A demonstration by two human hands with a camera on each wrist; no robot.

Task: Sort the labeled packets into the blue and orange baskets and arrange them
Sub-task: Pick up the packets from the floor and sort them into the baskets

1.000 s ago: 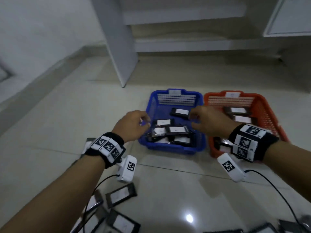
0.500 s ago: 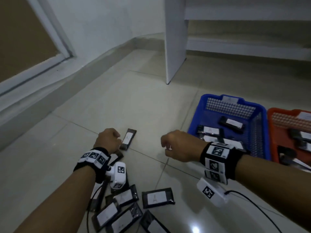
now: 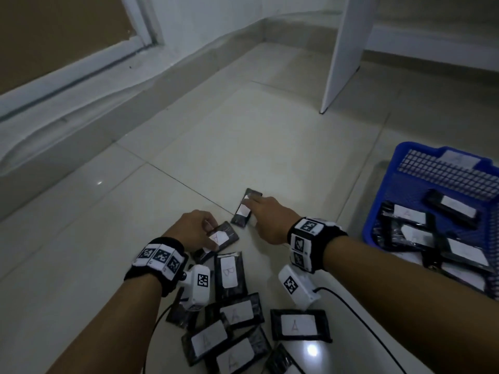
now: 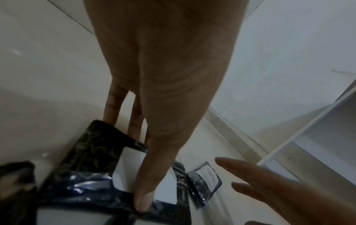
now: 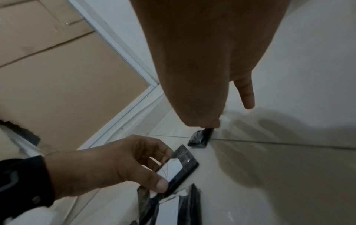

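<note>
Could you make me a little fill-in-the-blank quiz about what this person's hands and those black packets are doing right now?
1. The left hand pinches a packet between thumb and ____.
2. The right hand reaches to a lone packet lying on the ____.
3. The basket in view beside the right arm is ____ in colour.
4. The packet just below the left hand bears the letter ____.

Missing words: fingers; floor; blue; B
</note>
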